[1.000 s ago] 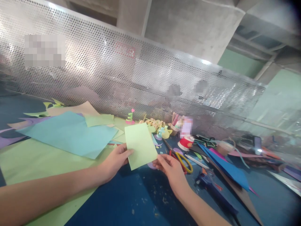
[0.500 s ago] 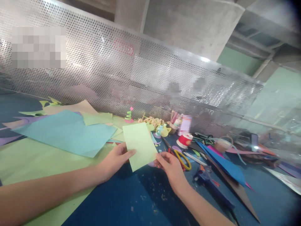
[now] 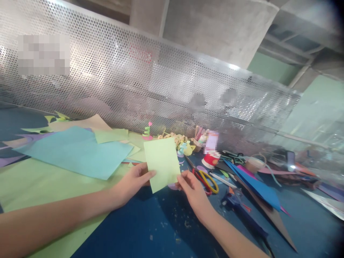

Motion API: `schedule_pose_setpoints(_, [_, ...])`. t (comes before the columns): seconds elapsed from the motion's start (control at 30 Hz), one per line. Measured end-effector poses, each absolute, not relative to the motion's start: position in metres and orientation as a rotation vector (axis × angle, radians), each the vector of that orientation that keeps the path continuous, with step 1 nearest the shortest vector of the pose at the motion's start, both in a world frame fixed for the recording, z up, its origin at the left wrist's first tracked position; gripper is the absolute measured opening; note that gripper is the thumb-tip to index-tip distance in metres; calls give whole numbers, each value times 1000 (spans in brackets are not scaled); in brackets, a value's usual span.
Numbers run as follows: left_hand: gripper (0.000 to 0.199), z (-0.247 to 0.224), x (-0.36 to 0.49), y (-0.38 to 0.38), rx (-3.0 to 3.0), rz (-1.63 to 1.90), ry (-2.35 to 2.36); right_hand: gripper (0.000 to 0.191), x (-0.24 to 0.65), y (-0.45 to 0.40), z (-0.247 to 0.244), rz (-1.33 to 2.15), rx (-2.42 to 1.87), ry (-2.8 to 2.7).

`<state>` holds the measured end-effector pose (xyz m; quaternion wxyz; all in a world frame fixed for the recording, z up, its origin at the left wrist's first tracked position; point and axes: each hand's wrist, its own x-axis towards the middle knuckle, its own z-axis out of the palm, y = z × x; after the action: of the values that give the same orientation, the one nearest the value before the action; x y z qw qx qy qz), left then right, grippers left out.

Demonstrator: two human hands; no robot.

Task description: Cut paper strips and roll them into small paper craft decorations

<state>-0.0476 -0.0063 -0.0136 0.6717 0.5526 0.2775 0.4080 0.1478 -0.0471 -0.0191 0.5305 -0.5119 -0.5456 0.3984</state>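
A light green sheet of paper (image 3: pixel 163 159) is held up above the table, its face toward me. My left hand (image 3: pixel 138 179) pinches its left edge, thumb in front and fingers behind. At the lower right edge, my right hand (image 3: pixel 190 184) grips the same sheet between thumb and fingers. Scissors (image 3: pixel 206 181) with a yellow and a red handle lie just beyond my right hand. To the right of that hand is a dark blue glue gun (image 3: pixel 243 211).
Large green paper (image 3: pixel 24 190) and a light blue sheet (image 3: pixel 77 152) cover the left side. Farther back stand a red and white cup (image 3: pixel 211 159) and small paper crafts (image 3: pixel 147 131). Blue card (image 3: pixel 255 186) lies at right. A perforated metal screen (image 3: pixel 107 75) rises behind the table.
The green sheet has turned slightly, its upper part shifting a little to the right. Both hands keep hold of it in nearly the same places.
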Motion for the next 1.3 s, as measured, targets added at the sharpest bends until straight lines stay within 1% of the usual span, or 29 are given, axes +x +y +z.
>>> schedule_pose_setpoints(0.13, [36,-17,-48,-4,1292,952,683,29,147,-48,-18,962,-1217,-1222])
schedule_pose_setpoints(0.27, [36,-21,-49,-2,1326,984,716,28,148,-44,-22,1052,-1188,-1104])
schedule_pose_setpoints(0.53, [36,-23,-50,0,1319,1021,735,28,151,-43,-24,1173,-1058,-1046])
schedule_pose_setpoints(0.67, [36,-23,-49,0,1313,1024,727,26,150,-45,-22,1151,-1128,-1067])
schedule_pose_setpoints(0.87, [36,-21,-49,-1,1328,1010,713,28,147,-46,-18,1074,-1207,-1112])
schedule_pose_setpoints(1.07, [40,-20,-50,-1,1379,1019,804,26,149,-44,-22,1047,-1241,-1128])
schedule_pose_setpoints(1.3, [37,-15,-51,-3,1408,984,780,30,149,-43,-22,995,-1268,-1168])
